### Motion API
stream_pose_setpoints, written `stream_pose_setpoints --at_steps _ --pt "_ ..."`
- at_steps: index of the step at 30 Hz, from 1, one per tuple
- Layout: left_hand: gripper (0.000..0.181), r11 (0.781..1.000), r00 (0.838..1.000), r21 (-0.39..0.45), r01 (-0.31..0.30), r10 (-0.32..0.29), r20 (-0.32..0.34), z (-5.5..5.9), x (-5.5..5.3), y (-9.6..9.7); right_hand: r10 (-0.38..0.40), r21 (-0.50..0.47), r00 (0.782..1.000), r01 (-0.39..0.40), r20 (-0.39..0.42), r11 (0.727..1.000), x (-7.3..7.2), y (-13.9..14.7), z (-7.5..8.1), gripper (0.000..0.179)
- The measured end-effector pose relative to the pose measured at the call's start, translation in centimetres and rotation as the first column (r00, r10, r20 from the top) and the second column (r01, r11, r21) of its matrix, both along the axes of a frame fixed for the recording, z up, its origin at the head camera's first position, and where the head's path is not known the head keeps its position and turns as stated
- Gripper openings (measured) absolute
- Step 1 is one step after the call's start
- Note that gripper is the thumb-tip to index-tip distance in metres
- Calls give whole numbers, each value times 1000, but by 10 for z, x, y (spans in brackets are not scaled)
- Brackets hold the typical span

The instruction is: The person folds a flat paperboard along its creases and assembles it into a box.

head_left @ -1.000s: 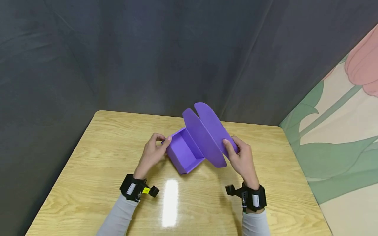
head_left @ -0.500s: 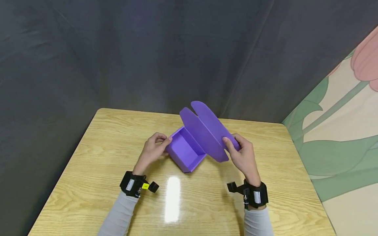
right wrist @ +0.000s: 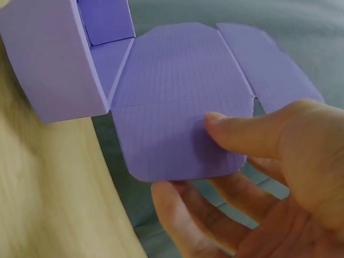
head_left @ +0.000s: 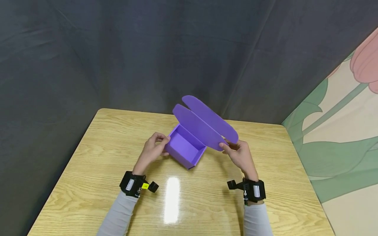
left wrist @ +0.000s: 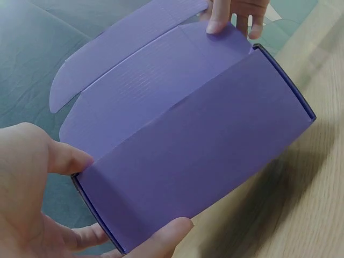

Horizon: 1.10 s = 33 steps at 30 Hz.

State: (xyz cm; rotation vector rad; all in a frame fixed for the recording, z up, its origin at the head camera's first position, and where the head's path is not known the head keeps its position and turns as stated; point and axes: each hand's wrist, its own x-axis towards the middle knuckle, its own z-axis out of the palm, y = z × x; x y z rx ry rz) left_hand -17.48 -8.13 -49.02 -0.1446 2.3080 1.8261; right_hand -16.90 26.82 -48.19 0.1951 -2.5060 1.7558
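A purple cardboard box (head_left: 183,147) has its lid (head_left: 196,126) raised, and its inside shows bare in the head view. My left hand (head_left: 152,149) grips the box's left end, with the thumb and fingers around that wall. At the other side, my right hand (head_left: 240,156) pinches the lid's right side flap (right wrist: 161,134), thumb on the inner face and fingers behind. Beyond the lid panel extends a long rounded front flap (head_left: 211,118), standing free. The box is tilted over the table; whether it touches the surface I cannot tell.
A light wooden table (head_left: 97,157) lies under both hands. Behind it hangs a dark cloth (head_left: 147,59). On the right is a wall with a painted flower pattern (head_left: 339,154). Both wrists wear black camera bands.
My right hand has let go of the long front flap and now pinches the lid's side flap. The lid has shifted left and the box has turned slightly. My left hand keeps its grip.
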Motion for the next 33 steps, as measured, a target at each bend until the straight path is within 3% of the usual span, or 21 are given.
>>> stream_pose_setpoints --at_steps 4,8,13,16,21,24,28,33 --pt "42 999 999 -12 35 -35 16 0 0 -1 -51 -117 999 50 -9 992 -2 -2 -7 23" --pt "39 991 993 -69 115 -111 49 2 2 -4 -151 -166 986 138 -72 976 -5 -6 -12 21" --pt "36 961 970 -155 229 -212 121 7 6 -5 -197 -198 965 162 -175 967 -8 -11 -14 16" --pt "34 935 959 -230 270 -238 154 9 9 1 -203 -212 957 158 -209 964 -9 -12 -15 14" --pt "25 872 954 -387 298 -262 144 10 12 13 -233 -176 941 193 -244 965 -10 -15 -17 13" --pt "18 843 951 -439 309 -284 124 8 14 18 -244 -127 933 217 -266 968 -8 -17 -19 12" --pt "12 831 944 -448 329 -304 130 7 16 21 -222 -103 936 202 -273 974 -3 -23 -15 11" --pt "10 821 940 -457 342 -309 147 7 18 21 -205 -99 943 185 -262 978 7 -31 3 10"
